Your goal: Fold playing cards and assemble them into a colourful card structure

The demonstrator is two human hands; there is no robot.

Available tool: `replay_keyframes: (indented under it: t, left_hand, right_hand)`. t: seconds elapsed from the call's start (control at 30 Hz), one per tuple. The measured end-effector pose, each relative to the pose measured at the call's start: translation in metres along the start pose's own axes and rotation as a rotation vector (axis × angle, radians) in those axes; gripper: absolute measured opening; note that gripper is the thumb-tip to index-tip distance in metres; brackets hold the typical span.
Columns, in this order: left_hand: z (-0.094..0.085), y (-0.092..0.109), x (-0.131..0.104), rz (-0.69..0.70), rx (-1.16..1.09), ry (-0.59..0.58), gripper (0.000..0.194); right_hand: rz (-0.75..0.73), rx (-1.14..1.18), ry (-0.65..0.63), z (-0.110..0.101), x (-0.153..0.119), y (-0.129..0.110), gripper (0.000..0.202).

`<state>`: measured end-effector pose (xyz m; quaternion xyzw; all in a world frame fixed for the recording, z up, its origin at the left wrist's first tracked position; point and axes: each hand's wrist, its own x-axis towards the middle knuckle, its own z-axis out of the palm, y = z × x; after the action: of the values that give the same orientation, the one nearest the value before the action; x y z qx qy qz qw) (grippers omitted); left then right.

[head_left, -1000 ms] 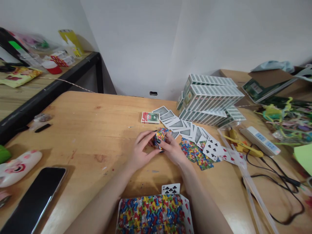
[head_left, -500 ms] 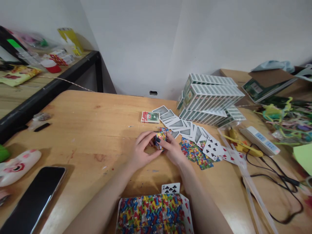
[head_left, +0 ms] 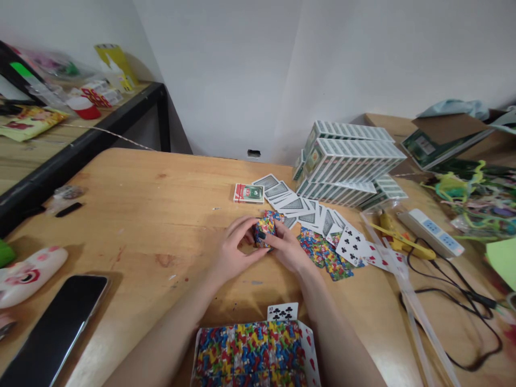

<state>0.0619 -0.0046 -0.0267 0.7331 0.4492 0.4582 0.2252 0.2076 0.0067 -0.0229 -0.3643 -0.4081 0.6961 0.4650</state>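
Between my two hands is a small piece covered in colorful patterned card point(head_left: 265, 230). My left hand point(head_left: 237, 250) curves round its left side, fingertips at its top and thumb near its bottom. From the right, my right hand point(head_left: 286, 247) grips it, the dark-nailed thumb lying on its face. How its underside is made is hidden. Just behind lie more colorful cards point(head_left: 278, 216). Near my body stands a larger patterned card piece point(head_left: 252, 349), with a ten of clubs point(head_left: 282, 311) sticking out at its back edge.
Grey-backed cards point(head_left: 292, 204) fan out behind my hands, near a red and green card box point(head_left: 249, 193). Stacked card boxes point(head_left: 355, 161) stand at the back right. A glue gun point(head_left: 403, 241), power strip point(head_left: 431, 231) and cables lie right, a phone point(head_left: 56, 328) left.
The small patterned piece has turned slightly between my fingers, and my right thumb has shifted a little. Otherwise the hands stay in nearly the same place.
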Motion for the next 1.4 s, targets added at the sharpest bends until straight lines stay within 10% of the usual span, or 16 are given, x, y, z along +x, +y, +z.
replay_keyframes:
  t: [0.43, 1.4]
  left_hand:
    - [0.004, 0.001, -0.003, 0.053, 0.018, 0.023, 0.051]
    - [0.004, 0.002, -0.003, 0.117, 0.102, 0.004, 0.056]
  right_hand:
    - [0.181, 0.214, -0.105, 0.000, -0.004, -0.003, 0.032]
    - [0.013, 0.033, 0.015, 0.005, 0.002, 0.011, 0.026]
